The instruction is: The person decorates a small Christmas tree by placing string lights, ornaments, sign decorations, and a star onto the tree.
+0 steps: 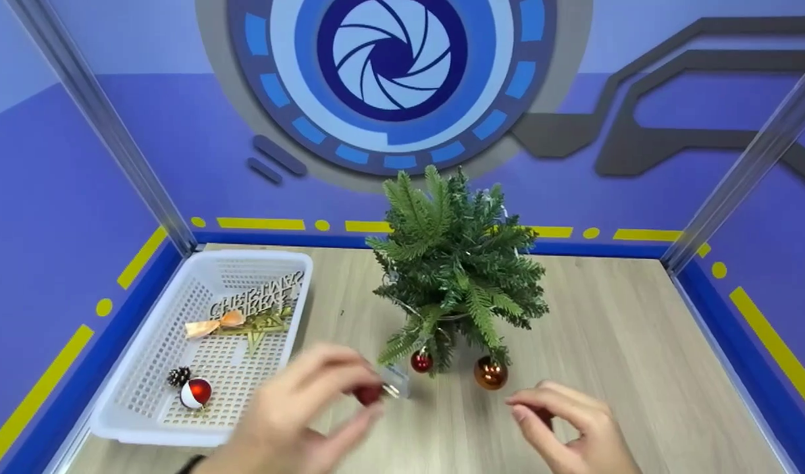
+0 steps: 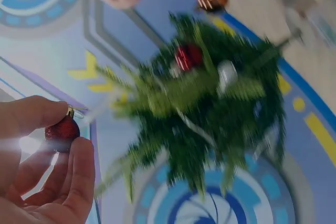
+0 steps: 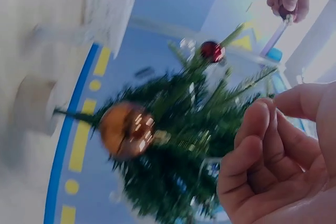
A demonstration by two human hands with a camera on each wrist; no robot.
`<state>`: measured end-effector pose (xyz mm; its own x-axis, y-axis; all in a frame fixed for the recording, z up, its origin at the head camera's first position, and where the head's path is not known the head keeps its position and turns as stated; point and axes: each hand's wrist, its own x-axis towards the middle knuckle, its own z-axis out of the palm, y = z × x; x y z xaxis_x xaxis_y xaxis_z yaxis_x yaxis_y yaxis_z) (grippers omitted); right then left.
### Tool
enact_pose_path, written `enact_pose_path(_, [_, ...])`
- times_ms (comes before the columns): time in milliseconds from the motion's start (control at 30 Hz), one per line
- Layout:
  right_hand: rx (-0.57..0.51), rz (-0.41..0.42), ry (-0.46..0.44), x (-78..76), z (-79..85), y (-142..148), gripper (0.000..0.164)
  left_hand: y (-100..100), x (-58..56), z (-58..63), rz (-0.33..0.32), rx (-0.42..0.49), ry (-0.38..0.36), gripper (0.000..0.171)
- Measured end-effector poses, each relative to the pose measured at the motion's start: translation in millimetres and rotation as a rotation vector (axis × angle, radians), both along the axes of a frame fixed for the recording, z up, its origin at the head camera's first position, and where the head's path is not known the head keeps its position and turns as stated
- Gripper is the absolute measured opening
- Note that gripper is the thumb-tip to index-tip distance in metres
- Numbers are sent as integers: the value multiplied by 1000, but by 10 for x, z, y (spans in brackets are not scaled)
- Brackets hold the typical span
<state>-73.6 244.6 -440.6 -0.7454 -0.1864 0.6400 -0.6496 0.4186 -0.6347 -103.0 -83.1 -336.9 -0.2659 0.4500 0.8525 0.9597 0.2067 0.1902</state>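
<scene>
My left hand (image 1: 303, 408) pinches a small dark red, glittery bauble (image 2: 62, 134) with a gold cap and loop, thumb on one side and fingers on the other. It is in front of the little Christmas tree (image 1: 455, 263), to the left. On the tree's low front branches hang a shiny red bauble (image 1: 422, 361) and a larger copper bauble (image 1: 491, 373). Just right of the copper one is my right hand (image 1: 573, 428), its fingers curled and thumb meeting the fingertips in the right wrist view. Nothing shows between them.
At the left stands a white plastic basket (image 1: 106, 408). In it lie a red-and-white ball (image 1: 196, 394), a pine cone (image 1: 178, 376), a gold star (image 1: 254, 332), an orange bow (image 1: 211, 325) and silver lettering (image 1: 264, 297). Printed panels (image 1: 639, 197) enclose the table.
</scene>
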Motion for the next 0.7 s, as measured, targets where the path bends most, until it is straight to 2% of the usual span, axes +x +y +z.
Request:
enact_pose_path(100, [-13,62,-26,16,64,-108,40,170,49,-50,-54,-29,31,29])
enact_pose_path(267, [-49,211,-75,-2,101,-243,45,430,102,-207,-96,-30,-1,30])
enact_pose_path(467, [-147,391,-249,-67,74,-312,36,588,103,-446,-63,5,-91,29])
enact_pose_path(600, [-223,456,-341,-74,70,-289,31,625,73,-562,-54,-4,-133,29])
enact_pose_path(700, [-244,483,-360,-75,65,-268,31,635,67,-617,-45,-11,-145,29])
